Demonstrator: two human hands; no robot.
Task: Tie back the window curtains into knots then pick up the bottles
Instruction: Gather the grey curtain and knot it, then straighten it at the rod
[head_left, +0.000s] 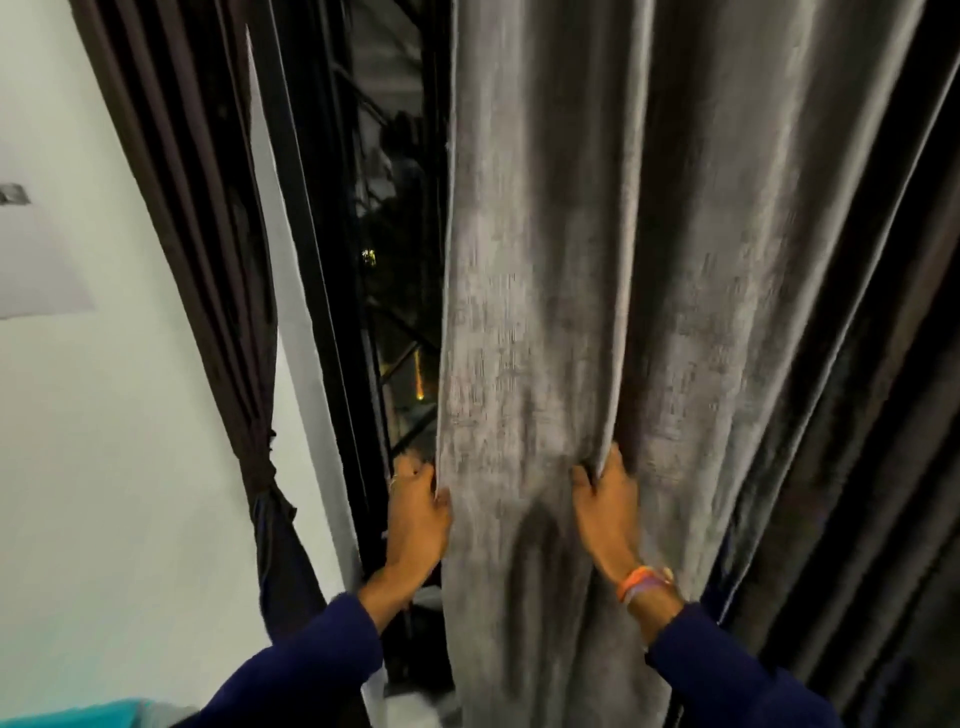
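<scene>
A grey velvet curtain (597, 260) hangs loose in front of me, filling the middle and right of the view. My left hand (415, 512) grips its left edge at about waist height. My right hand (605, 499) pinches a fold of the same curtain a little to the right, fingers curled into the fabric. On the left a dark brown curtain (208, 234) is gathered and tied into a knot (260, 467) against the wall. No bottles are in view.
A black window frame with a metal grille (384, 312) shows between the two curtains, dark outside. A white wall (78, 415) lies to the left. Something turquoise (78, 714) sits at the bottom left corner.
</scene>
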